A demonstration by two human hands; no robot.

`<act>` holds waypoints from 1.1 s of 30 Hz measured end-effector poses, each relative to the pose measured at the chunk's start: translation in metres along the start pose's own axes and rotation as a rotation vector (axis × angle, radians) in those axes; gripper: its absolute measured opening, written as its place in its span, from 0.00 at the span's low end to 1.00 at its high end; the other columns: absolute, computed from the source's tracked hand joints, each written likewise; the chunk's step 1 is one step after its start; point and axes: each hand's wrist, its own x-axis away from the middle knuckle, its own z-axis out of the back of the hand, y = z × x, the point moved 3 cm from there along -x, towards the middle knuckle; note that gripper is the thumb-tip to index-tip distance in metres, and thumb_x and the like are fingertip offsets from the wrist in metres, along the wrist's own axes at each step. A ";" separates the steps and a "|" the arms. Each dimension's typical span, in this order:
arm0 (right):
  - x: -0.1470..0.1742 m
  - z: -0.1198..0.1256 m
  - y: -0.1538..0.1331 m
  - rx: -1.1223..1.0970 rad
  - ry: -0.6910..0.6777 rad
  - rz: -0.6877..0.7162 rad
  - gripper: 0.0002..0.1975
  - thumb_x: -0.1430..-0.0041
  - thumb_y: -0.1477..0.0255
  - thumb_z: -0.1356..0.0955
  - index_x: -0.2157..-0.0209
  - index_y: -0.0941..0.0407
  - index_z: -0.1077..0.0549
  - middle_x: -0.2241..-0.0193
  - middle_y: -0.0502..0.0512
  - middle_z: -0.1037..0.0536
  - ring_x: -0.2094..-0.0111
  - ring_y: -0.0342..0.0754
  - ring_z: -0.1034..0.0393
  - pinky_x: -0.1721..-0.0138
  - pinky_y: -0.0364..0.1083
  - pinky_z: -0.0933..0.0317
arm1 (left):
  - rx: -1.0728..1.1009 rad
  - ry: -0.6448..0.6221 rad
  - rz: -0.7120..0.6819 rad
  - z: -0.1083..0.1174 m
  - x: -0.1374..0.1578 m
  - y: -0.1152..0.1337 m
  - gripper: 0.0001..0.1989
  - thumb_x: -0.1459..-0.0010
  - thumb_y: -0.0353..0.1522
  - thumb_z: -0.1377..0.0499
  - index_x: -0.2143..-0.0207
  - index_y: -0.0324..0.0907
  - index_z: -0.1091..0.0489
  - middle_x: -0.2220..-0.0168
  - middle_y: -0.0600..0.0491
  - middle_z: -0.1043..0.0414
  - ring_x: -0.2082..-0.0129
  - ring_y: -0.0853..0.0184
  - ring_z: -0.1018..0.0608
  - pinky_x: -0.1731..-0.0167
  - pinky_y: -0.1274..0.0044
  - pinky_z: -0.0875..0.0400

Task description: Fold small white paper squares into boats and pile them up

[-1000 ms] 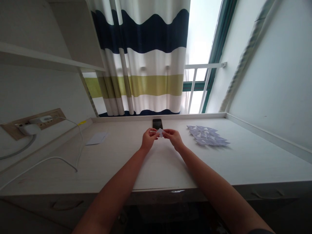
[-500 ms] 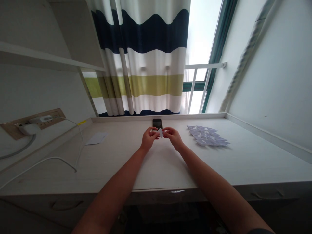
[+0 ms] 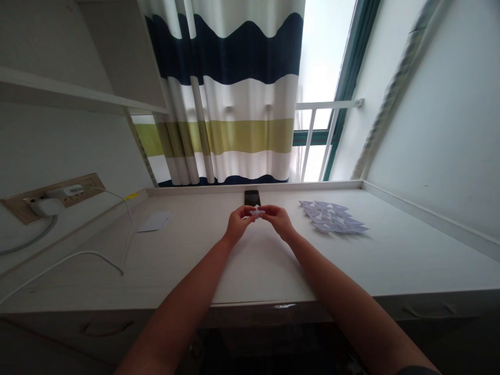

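Observation:
Between my two hands is a small folded piece of white paper [image 3: 257, 211], held above the desk. My left hand [image 3: 237, 221] pinches its left side, and my right hand [image 3: 276, 219] pinches its right side. Fingers cover much of the paper, so its exact folds are hard to make out. Just beyond my fingertips lies a dark phone [image 3: 252, 198], partly hidden by the hands. To the right, several folded white paper pieces [image 3: 332, 217] with pointed ends lie in overlapping rows.
A stack of flat white paper [image 3: 155, 221] lies at the left of the white desk [image 3: 258, 271]. A white cable [image 3: 97, 254] runs across the desk's left side from a wall socket [image 3: 70, 191]. A raised ledge [image 3: 219, 191] borders the back, below the curtain [image 3: 234, 99].
My fingers have shifted slightly on the folded paper, which now looks wider and flatter between them. Everything else on the desk stays where it was.

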 end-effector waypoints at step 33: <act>-0.002 0.003 -0.002 0.250 0.063 0.153 0.07 0.58 0.69 0.30 0.73 0.55 0.24 0.73 0.54 0.23 0.70 0.49 0.29 0.64 0.48 0.37 | 0.027 0.094 0.028 0.004 -0.002 -0.003 0.12 0.63 0.34 0.35 0.73 0.40 0.25 0.73 0.51 0.25 0.70 0.66 0.25 0.63 0.72 0.32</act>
